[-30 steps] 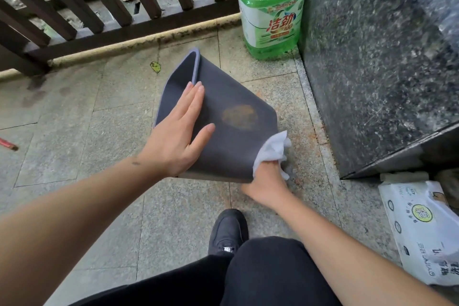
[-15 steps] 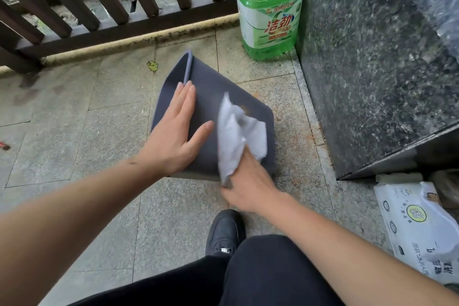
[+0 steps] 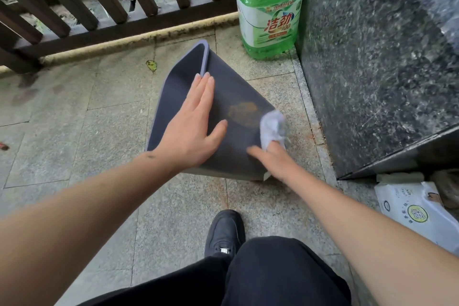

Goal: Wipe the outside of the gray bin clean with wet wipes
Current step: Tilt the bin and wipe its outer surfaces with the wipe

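Observation:
The gray bin (image 3: 231, 92) lies tipped on its side on the tiled floor, its rim pointing away from me. A brownish stain (image 3: 244, 113) marks its upper side. My left hand (image 3: 192, 126) rests flat on the bin, fingers together and thumb spread. My right hand (image 3: 272, 156) holds a crumpled white wet wipe (image 3: 272, 126) against the bin's right edge, just right of the stain. Both the hand and the wipe are blurred by motion.
A green detergent jug (image 3: 269, 7) stands behind the bin beside a dark granite block (image 3: 372, 57). A pack of wet wipes (image 3: 419, 211) lies at the right. A brown railing (image 3: 99, 7) runs along the back. My black shoe (image 3: 224, 231) is below the bin.
My right hand swept the wipe from the bin's right edge left over the stain, then back right. The left hand stayed pressed on the bin, which shifted slightly.

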